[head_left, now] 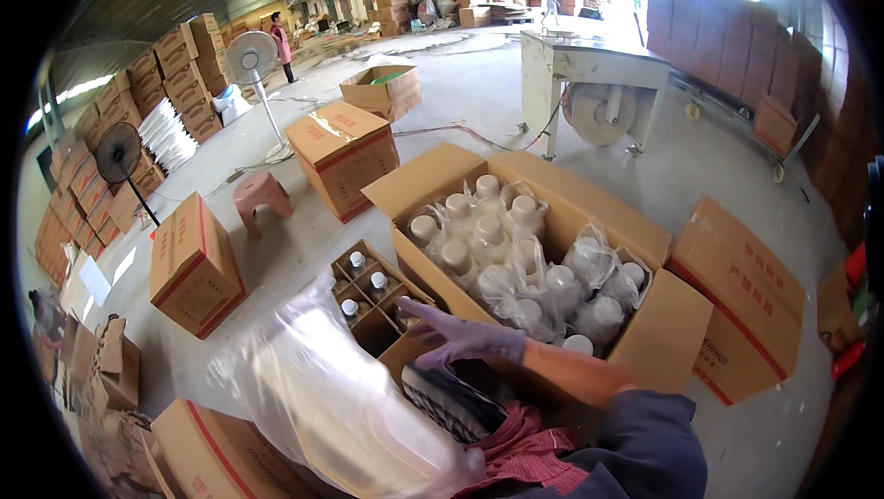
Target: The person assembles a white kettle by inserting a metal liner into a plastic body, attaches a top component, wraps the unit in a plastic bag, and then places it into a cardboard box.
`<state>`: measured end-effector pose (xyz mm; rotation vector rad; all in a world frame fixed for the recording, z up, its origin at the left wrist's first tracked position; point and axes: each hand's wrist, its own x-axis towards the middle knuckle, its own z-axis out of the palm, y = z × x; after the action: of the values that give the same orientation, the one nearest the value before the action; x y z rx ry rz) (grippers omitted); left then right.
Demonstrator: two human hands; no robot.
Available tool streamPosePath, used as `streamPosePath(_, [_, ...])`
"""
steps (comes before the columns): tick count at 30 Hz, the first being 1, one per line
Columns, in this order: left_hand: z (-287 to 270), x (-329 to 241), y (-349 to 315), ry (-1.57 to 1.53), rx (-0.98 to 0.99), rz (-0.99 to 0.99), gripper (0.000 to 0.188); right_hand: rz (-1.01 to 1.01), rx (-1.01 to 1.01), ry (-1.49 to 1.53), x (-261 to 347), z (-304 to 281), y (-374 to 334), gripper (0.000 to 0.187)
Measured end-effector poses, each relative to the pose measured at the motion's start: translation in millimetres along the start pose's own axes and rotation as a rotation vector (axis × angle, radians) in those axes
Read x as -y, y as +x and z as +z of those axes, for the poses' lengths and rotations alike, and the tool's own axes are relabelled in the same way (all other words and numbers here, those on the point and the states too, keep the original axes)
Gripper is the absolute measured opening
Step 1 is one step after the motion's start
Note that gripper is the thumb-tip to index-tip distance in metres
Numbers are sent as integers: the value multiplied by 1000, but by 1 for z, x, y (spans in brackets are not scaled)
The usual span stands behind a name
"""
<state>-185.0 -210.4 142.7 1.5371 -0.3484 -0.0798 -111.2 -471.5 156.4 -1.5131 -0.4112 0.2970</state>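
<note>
In the head view, the right hand, in a pale purple glove, reaches leftward across the near middle with its fingers spread apart and clamped on nothing, its fingertips at the near rim of a small open brown cardboard box with a grid divider, where three white-capped small bottles stand in the cells. The left hand is not visible; a large crumpled clear plastic bag billows across the near left and covers whatever lies under it, so I cannot tell how that hand is set. Just right of the divided box stands a large open brown cardboard carton packed with white plastic bottles wrapped in clear film, its flaps folded outward. A closed brown carton with red stripes sits touching its right side. A black-and-white woven shoe and a red patterned cloth lie at the near edge, beside the dark blue sleeve. Farther left are a sealed carton with red tape, a pink plastic stool and another taped carton. Two standing fans are at the far left, a white strapping machine table at the far right, and a person in a pink top stands far off among stacked cartons.
</note>
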Motion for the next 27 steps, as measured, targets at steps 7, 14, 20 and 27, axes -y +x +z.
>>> streamPosePath(7, [-26, -3, -13, 167, -32, 73, 43, -122, 238, 541, -18, 16, 44, 102])
streamPosePath(14, [-48, 15, -32, 387, -259, 159, 48, -156, 98, 455, -18, 23, 18, 83])
streamPosePath(20, [-35, 65, -59, 365, -460, -91, 65, -108, -78, 376, -19, 38, 13, 97])
streamPosePath(27, [-64, 96, -33, -140, -60, -51, 57, -196, 101, 193, 25, 29, 3, 129])
